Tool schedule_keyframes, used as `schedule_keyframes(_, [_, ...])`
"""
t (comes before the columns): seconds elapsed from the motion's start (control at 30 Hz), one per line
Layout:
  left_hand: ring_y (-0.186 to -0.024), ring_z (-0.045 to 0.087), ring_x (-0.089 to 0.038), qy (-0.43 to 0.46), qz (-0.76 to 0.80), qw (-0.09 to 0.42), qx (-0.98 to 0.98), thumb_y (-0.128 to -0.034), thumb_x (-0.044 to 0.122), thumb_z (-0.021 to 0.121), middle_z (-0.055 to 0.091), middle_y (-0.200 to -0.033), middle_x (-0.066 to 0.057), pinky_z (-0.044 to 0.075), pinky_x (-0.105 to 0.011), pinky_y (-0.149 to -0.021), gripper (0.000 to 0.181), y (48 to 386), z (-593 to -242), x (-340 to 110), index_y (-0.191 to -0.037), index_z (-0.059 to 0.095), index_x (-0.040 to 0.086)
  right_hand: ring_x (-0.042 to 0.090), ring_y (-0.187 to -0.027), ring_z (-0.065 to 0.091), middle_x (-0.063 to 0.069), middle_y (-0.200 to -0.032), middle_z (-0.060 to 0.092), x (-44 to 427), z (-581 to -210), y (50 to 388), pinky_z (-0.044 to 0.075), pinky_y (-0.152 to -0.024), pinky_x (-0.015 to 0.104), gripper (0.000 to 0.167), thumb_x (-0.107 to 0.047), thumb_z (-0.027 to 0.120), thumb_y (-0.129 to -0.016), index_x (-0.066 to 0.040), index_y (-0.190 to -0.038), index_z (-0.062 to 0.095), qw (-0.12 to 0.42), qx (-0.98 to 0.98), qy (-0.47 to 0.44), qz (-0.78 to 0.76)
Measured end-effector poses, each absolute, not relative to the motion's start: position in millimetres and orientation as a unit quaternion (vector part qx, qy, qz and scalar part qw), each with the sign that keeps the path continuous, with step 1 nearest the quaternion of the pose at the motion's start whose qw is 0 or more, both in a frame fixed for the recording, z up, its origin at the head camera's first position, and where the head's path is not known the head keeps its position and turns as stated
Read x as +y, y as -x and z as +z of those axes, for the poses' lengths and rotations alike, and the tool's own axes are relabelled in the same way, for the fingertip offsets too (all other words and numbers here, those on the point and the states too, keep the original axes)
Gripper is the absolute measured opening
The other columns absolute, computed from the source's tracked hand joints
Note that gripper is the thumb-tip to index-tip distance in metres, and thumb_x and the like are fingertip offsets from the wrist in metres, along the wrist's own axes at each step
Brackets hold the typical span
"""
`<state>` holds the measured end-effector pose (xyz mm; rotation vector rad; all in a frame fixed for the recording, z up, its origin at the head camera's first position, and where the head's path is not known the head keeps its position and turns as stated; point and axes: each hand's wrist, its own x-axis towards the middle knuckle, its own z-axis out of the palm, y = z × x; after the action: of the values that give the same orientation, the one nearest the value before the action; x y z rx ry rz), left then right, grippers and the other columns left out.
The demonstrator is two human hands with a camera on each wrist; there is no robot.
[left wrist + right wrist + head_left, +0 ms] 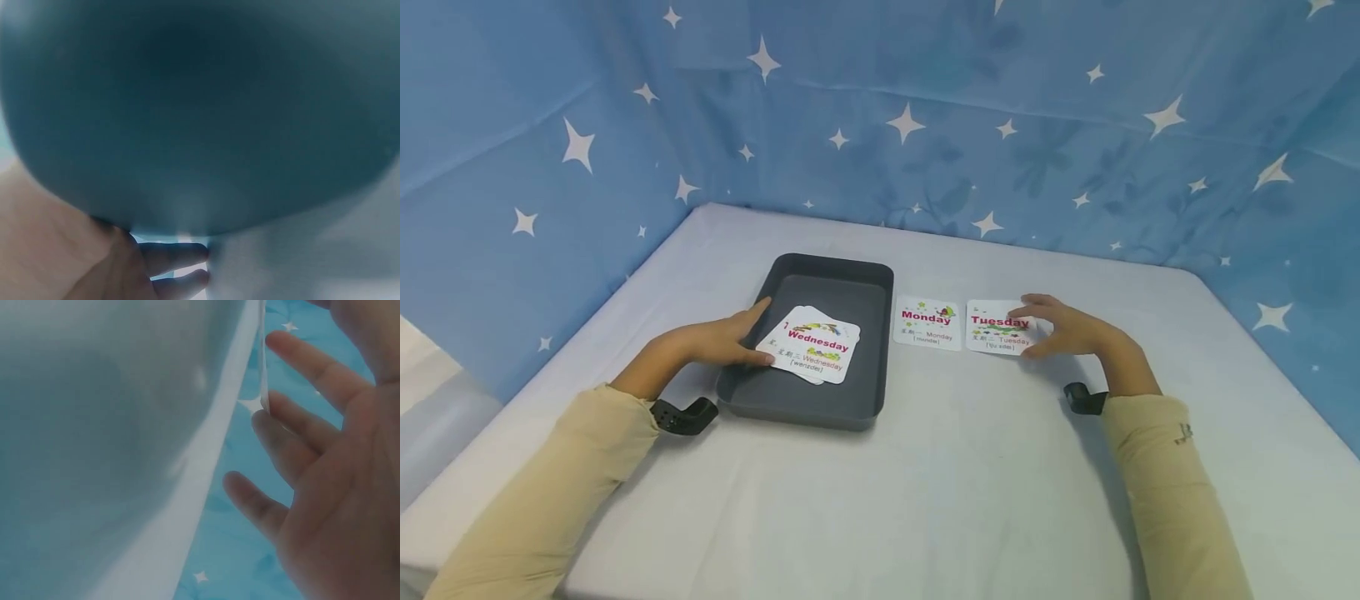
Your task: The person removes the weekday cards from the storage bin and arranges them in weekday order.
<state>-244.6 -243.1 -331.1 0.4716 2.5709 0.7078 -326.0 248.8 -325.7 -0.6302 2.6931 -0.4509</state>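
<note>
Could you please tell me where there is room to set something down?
The widest bare patch of tablecloth lies between the sleeves, in front of the tray. A narrower strip runs between the Monday card and the curtain. It is crowded from the left hand at the tray, past the Wednesday card, to the right hand at the Tuesday card.

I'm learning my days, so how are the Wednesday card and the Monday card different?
The Wednesday card is in the gray tray, while the Monday card is outside it, above the white cloth. The Wednesday card overlaps another card; the Monday card overlaps none. The Wednesday card's big word slopes noticeably; the Monday card's is nearly level. Both are white with rounded corners and colorful pictures.
</note>
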Motion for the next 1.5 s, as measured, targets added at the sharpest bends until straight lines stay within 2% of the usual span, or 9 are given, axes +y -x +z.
schedule_keyframes(0.17, [-0.138,-0.002,-0.043,-0.172,0.254,0.212,0.928,-0.0862,0.040,0.058,-0.008,-0.150,-0.027,0.008,-0.057,-0.110,0.100,243,-331,-243,-0.143,-0.011,-0.004,0.046,-0.133,0.015,0.020,-0.148,0.016,246,-329,327,0.021,-0.100,0.067,0.074,-0.033,0.075,-0.072,-0.012,-0.136,0.043,0.178,0.951,0.209,-0.140])
schedule_keyframes(0.47, [-0.137,-0.003,-0.044,-0.172,0.258,0.215,0.926,-0.0868,0.038,0.058,-0.009,-0.149,-0.027,0.007,-0.057,-0.110,0.099,242,-330,-241,-0.143,-0.011,-0.005,0.046,-0.134,0.010,0.020,-0.150,0.008,246,-336,327,0.017,-0.101,0.068,0.079,-0.034,0.072,-0.075,-0.012,-0.141,0.034,0.222,0.943,0.192,-0.159])
schedule_keyframes(0.83, [-0.137,-0.002,-0.044,-0.172,0.252,0.216,0.927,-0.0868,0.036,0.059,-0.008,-0.149,-0.028,0.007,-0.057,-0.110,0.098,245,-334,-244,-0.143,-0.010,-0.006,0.047,-0.134,0.008,0.022,-0.150,0.008,244,-341,328,0.014,-0.101,0.069,0.080,-0.037,0.070,-0.076,-0.012,-0.142,0.032,0.252,0.938,0.174,-0.165])
schedule_keyframes(1.3, [-0.138,-0.001,-0.044,-0.172,0.249,0.210,0.930,-0.0861,0.038,0.059,-0.007,-0.150,-0.026,0.008,-0.057,-0.110,0.099,244,-332,-242,-0.143,-0.010,-0.004,0.048,-0.135,0.008,0.022,-0.150,0.015,244,-335,330,0.014,-0.101,0.068,0.077,-0.035,0.070,-0.077,-0.013,-0.141,0.035,0.240,0.944,0.182,-0.135])
schedule_keyframes(1.5, [-0.138,-0.001,-0.042,-0.177,0.250,0.206,0.929,-0.0866,0.039,0.058,-0.007,-0.150,-0.026,0.008,-0.056,-0.110,0.098,245,-333,-243,-0.143,-0.010,-0.005,0.048,-0.134,0.009,0.025,-0.149,0.013,239,-326,336,0.014,-0.102,0.067,0.079,-0.032,0.072,-0.075,-0.010,-0.141,0.035,0.271,0.939,0.165,-0.134])
